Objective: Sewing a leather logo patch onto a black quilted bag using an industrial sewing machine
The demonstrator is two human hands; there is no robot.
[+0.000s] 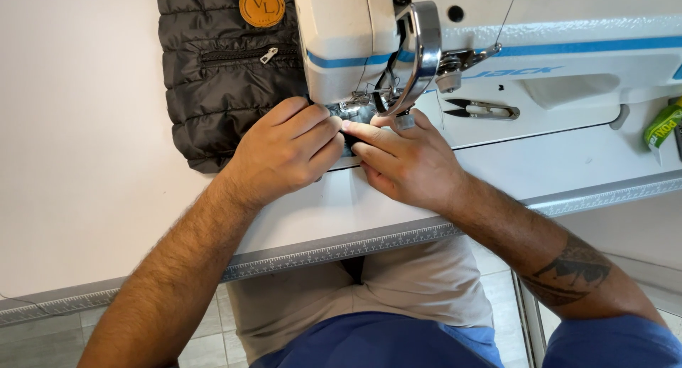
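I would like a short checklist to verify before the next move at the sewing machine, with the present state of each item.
1. Left hand rests flat on the dark quilted garment: ok.
2. Right hand fingertips lie beside the presser foot area, very close to it: not ok.
3. Needle position, up or down: cannot tell, hidden by the machine head.
4. Garment zipper lies away from the stitching spot: ok.
5. Thread snips lie on the machine bed, away from both hands: ok.
6. Fabric edge is aligned under the foot: cannot tell, fingers cover it.
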